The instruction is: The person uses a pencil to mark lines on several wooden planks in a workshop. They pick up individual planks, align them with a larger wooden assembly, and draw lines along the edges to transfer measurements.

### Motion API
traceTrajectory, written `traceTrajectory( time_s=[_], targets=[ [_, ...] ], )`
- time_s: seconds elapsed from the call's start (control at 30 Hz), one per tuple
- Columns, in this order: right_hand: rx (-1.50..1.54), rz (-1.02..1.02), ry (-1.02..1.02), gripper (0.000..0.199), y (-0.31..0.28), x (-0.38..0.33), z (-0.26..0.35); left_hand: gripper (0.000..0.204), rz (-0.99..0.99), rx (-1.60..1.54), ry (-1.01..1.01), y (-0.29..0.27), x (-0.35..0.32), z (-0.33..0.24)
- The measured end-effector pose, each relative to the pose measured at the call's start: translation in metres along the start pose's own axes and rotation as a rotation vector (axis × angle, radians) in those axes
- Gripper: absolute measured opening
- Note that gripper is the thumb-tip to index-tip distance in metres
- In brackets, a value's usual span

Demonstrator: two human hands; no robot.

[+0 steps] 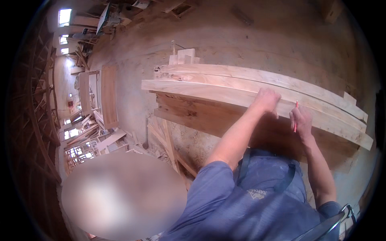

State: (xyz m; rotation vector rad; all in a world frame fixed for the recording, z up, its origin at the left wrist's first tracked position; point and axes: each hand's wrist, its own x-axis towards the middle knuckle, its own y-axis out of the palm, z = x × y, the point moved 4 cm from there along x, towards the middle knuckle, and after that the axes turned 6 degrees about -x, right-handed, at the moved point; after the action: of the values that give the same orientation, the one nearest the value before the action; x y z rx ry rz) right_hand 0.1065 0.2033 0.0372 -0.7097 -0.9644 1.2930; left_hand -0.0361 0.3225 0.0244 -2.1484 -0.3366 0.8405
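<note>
My left hand [267,101] is closed over the near edge of a long pale wooden plank [201,90], its fingers curled on the wood. Just to its right, my right hand [302,120] holds a thin red pencil [296,105] upright, close against the same edge. Two more long pieces, a middle plank [217,80] and a far plank [237,72], lie alongside behind the near one. Below them, wide darker boards [189,110] stand on edge facing me.
Small wood blocks [185,56] sit behind the planks' left end. Crossed wooden legs [171,144] stand at lower left. Further left are an upright wide board [109,96] and a heap of scrap wood [86,128]. A blurred round patch hides the lower left.
</note>
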Motion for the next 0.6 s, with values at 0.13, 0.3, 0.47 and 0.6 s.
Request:
traceTrajectory(
  time_s=[0.13,0.3,0.47,0.6],
  targets=[
    [0.368,0.225,-0.166,0.015,0.0,-0.025,0.021,0.067,0.156,-0.003,0.014,0.001,0.014,-0.006],
    [0.195,0.034,0.078,0.013,-0.025,-0.017,0.003,0.069,0.156,-0.139,-0.077,0.01,0.013,0.003],
    [0.353,0.102,0.086,0.011,-0.034,-0.023,-0.018,0.069,0.059,-0.125,0.022,0.0,0.018,-0.004],
    [0.451,0.338,0.1,0.007,-0.04,-0.023,0.005,0.077,0.155,-0.132,-0.013,-0.009,0.017,-0.009]
  ],
)
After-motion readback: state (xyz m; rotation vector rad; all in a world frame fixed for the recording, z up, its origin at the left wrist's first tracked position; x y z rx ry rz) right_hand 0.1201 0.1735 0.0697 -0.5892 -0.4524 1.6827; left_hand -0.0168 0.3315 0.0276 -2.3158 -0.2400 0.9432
